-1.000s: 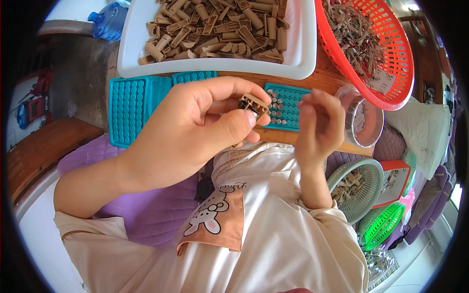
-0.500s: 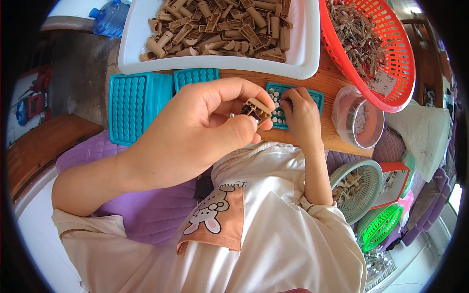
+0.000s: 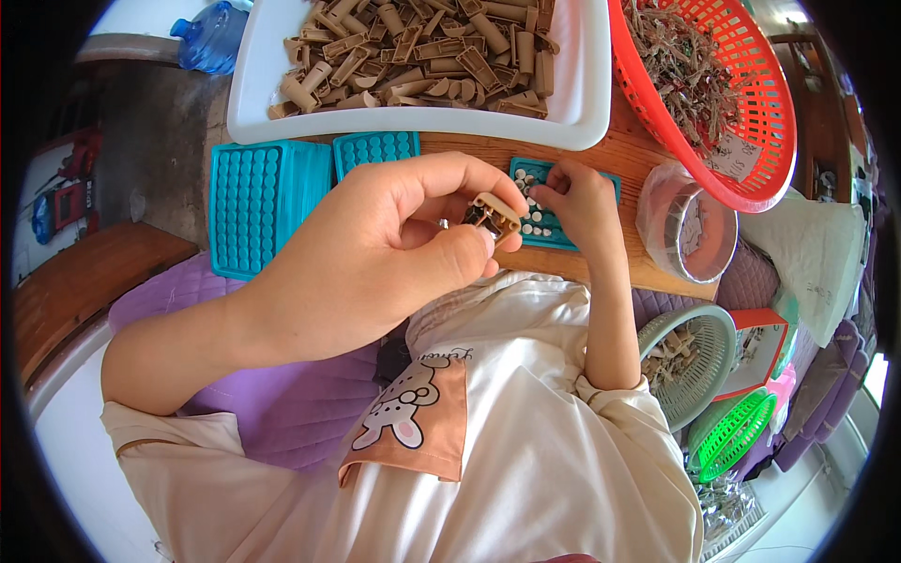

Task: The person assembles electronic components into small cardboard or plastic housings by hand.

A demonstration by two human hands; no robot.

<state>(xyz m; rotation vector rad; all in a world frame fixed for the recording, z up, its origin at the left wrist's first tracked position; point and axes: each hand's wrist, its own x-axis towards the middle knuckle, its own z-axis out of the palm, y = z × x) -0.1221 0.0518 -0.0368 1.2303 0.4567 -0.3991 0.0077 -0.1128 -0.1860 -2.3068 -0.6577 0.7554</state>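
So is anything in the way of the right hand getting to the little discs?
Nothing that I can see: the right hand is over the teal tray, close to the discs. The left hand, holding the brown piece, is off to the left, not between them.

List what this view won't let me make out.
Head view: part of the brown piece, hidden by the left hand.
Head view: whether the right hand grips one of the small round pieces; the hand itself hides that.
Head view: part of the teal tray, under the right hand.
Head view: the white tub's far rim, cut off by the top edge.
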